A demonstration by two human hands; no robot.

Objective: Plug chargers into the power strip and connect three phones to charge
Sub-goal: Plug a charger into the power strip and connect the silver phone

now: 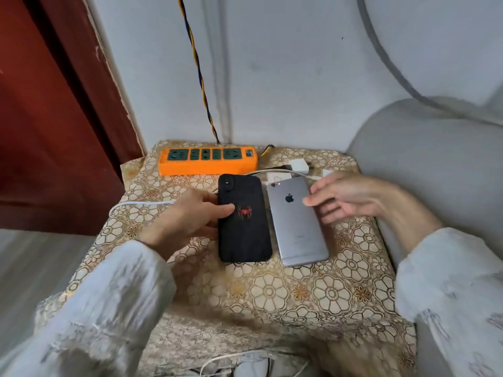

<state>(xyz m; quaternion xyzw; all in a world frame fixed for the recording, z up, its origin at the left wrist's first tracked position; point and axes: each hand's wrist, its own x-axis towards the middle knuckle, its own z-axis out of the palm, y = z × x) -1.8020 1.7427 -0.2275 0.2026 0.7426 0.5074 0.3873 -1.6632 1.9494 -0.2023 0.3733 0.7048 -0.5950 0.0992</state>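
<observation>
An orange power strip (208, 161) with green sockets lies at the back of the small covered table (272, 292); no plug sits in it. A black phone (246, 232) with a red spider mark lies face down in the middle. My left hand (190, 216) holds its left edge, thumb on its back. A grey phone (296, 227) lies face down to its right. My right hand (351, 197) touches that phone's right edge with relaxed fingers. White chargers (298, 165) and a white cable (285, 173) lie behind the phones. Only two phones are in view.
A twisted yellow and blue wire (200, 77) runs up the wall from the strip. Another white cable (141, 204) trails off the table's left side. A grey padded seat (424, 148) stands on the right, a red door (40, 118) on the left. More cables (226, 360) hang at the front.
</observation>
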